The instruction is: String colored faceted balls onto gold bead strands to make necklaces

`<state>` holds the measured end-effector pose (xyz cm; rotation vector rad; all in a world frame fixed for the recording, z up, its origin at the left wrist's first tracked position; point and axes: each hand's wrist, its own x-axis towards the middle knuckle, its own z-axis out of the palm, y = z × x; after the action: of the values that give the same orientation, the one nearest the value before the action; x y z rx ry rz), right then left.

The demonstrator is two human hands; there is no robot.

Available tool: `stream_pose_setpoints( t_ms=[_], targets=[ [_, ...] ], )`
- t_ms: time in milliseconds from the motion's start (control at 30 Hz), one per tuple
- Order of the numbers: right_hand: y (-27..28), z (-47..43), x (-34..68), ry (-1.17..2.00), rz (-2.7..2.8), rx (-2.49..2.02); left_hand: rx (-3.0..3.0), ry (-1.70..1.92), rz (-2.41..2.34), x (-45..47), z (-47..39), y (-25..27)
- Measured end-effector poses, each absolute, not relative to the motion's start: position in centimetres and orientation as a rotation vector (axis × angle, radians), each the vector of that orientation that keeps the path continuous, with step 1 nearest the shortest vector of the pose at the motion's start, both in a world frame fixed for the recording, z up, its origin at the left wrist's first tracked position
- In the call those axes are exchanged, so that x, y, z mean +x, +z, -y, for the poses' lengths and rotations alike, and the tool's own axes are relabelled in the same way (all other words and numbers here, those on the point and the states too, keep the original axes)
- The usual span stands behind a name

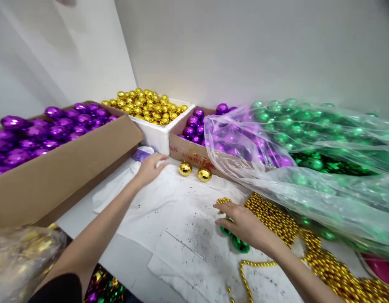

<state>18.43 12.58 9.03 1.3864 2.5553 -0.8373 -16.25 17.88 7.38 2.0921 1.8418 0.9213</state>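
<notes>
My left hand [150,169] is over the white cloth, fingers loosely apart and holding nothing I can see. Just right of it, two faceted gold balls [185,168] rest on the cloth by a cardboard box. My right hand [243,221] is held low with thumb and fingers spread. Beneath and beside it are two green faceted balls [241,245], one partly hidden by the thumb. Beyond its fingertips lies a small bunch of gold beads [224,200]. A thin needle-like rod [184,244] lies on the cloth between my hands.
A cardboard box [71,155] of purple balls stands left, a white foam box [158,135] of gold balls behind. Another box [191,153] holds purple balls, partly under clear plastic. Bagged green balls [308,126] and heaped gold bead strands [273,216] lie right.
</notes>
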Motion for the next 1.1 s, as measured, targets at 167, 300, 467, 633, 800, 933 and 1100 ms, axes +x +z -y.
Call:
stream_pose_setpoints(
  t_ms=[167,300,467,633,800,933,1100],
  targets=[
    [10.4,-13.5,17.4,-0.961,-2.524,1.294,1.959,0.974,-2.409,-26.5,-19.7,14.5],
    [8.9,-14.8,17.9,-1.078,-2.453,1.244,1.577,0.879,-2.870,-35.9,-17.6,16.6],
    [7.9,-16.0,15.8,-1.164,-2.427,1.129,1.248,0.737,-3.081,-43.5,-16.6,16.1],
    [9.4,-17.7,9.8,-1.234,-2.495,1.061,1.293,0.692,-2.984,-46.1,-18.5,16.0],
    [11.3,-22.2,3.4,-1.267,-2.666,1.097,1.182,0.901,-3.027,-50.0,-18.7,17.2],
    [12.1,-25.6,-0.1,-1.339,-2.746,1.113,1.084,0.986,-3.024,-54.0,-17.0,17.9],
    [11.6,-26.6,-2.9,-1.386,-2.649,1.070,1.036,0.879,-3.045,-57.4,-17.0,16.9]
  ],
)
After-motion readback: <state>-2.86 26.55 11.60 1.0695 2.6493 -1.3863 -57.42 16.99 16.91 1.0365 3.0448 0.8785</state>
